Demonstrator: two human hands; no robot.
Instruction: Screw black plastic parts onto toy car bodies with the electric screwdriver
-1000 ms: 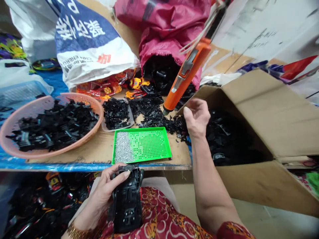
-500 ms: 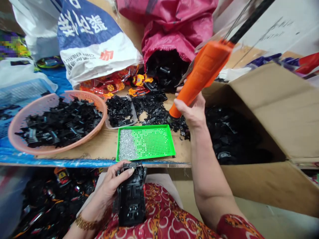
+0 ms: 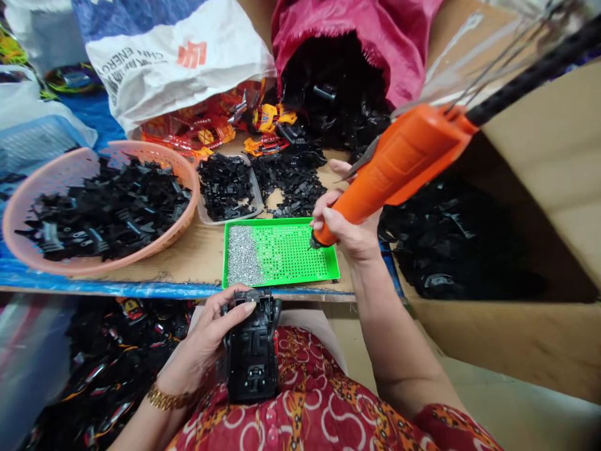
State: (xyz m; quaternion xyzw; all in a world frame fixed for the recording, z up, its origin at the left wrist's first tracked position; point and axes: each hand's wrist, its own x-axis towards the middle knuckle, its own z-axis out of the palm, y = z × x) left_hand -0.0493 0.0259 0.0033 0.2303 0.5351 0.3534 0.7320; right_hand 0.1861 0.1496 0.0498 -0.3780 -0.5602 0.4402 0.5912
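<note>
My left hand (image 3: 224, 322) is closed on a black plastic toy car chassis (image 3: 252, 357), held over my lap with its open, ribbed side up. The thumb presses on its far end. In my right hand (image 3: 354, 228) is an orange electric screwdriver (image 3: 394, 169), fingers wrapped round its lower body. Its dark tip points down and to the left, above the right part of a green perforated tray (image 3: 282, 285). Small silver screws (image 3: 244, 257) lie heaped at the tray's left end, and others sit in its holes.
A peach plastic basket (image 3: 185, 213) with black parts stands at the left. Beside it is a clear tub (image 3: 257, 197) of small black pieces. A pink sack (image 3: 413, 50) spills black parts at the back. An open cardboard box (image 3: 507, 326) holds dark parts at the right.
The screwdriver has moved from over the loose black pieces to above the tray's right part. My left hand still grips the chassis. The whole view has shifted slightly.
</note>
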